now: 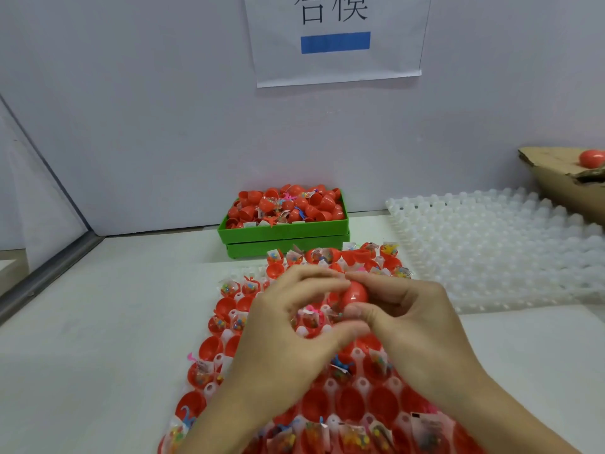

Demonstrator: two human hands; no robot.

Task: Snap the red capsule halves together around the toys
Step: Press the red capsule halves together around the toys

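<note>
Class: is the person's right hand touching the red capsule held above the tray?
Touching. The head view shows the right hand pinching the red capsule.

White table (98, 322) (trays (491, 250), green bin (284, 232))

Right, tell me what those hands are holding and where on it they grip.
Both hands pinch one red capsule: the right hand with fingertips on top and thumb beneath, the left hand at its left end.

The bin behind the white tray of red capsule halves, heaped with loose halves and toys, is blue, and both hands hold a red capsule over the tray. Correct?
Not quite: the plastic bin is green, not blue, as the head view shows. The rest stands: left hand and right hand hold the red capsule over the white tray.
</note>
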